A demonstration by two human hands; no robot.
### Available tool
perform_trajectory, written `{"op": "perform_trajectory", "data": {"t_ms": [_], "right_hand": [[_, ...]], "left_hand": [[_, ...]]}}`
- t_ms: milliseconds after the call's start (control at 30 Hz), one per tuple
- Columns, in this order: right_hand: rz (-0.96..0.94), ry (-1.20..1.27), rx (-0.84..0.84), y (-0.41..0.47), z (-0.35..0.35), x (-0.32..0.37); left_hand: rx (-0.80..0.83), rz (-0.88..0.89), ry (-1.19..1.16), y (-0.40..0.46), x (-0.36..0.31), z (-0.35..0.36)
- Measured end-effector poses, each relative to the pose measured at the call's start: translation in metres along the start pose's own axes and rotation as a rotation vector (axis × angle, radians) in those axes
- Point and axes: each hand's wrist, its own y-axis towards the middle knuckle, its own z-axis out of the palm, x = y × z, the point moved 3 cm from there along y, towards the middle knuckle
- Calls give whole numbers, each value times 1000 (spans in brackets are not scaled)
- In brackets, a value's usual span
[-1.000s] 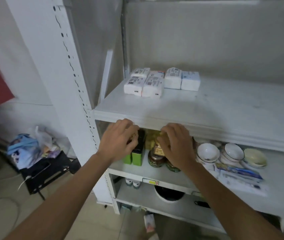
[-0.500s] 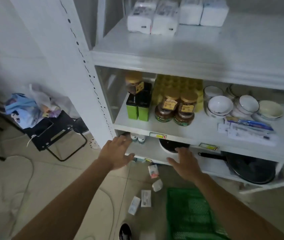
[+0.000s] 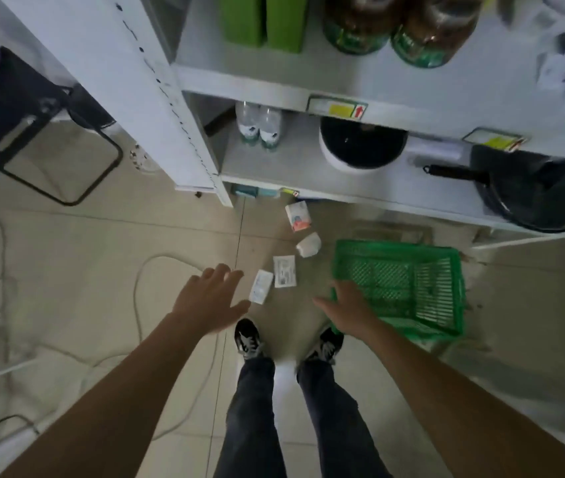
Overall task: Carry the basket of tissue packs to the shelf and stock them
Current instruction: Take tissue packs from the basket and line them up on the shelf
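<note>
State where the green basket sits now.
Head view: the green basket sits on the floor right of the shoes, below the frying pan.

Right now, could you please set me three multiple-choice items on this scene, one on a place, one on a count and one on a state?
1. Where does the green basket stand?
A. on the floor in front of the shelf unit
B. on the lowest shelf board
C. on the black stool

2. How many tissue packs lie loose on the floor?
A. one
B. four
C. seven

3. How is the left hand?
A. gripping a tissue pack
B. fingers straight, holding nothing
C. closed round the basket rim

Answers: 1 A, the basket rests on the tiles below the shelf with the frying pan. 2 B, four packs lie between the shelf foot and the hands. 3 B, its fingers are spread above the floor, short of the nearest pack.
</note>
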Motion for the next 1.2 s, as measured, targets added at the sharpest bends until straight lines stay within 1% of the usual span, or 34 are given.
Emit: {"op": "perform_trajectory", "data": {"t_ms": [100,200,333,467,533,600,833,900,1000,1100,1200], "right_hand": [[51,59,72,43,39,-28],[85,14,135,86,79,-60],[50,-108,191,140,118,-93],[-59,-275,219,192,143,-112],[-62,-292,228,219,155,-118],[-49,-253,212,246,167,-121],[-7,7,113,340,215,-129],[-20,-19,77,365,230,-134],[-11,-61,-25,398,247,-140],[47,83,-127,421,260,-144],[125,314,-128,436,273,-149]], "left_hand": [[96,-92,-77,23,8,57],[165,-189,-239,49,3,115],[152,-288,-432,95,-8,181],[118,-330,-555,148,-6,229],[106,-341,-597,173,-2,246],[97,-342,-611,197,3,261],[80,-346,-604,274,18,322],[81,-363,-623,295,23,342],[79,-378,-638,324,24,362],[50,-385,-590,342,19,377],[-48,-429,-591,349,18,391]]}}
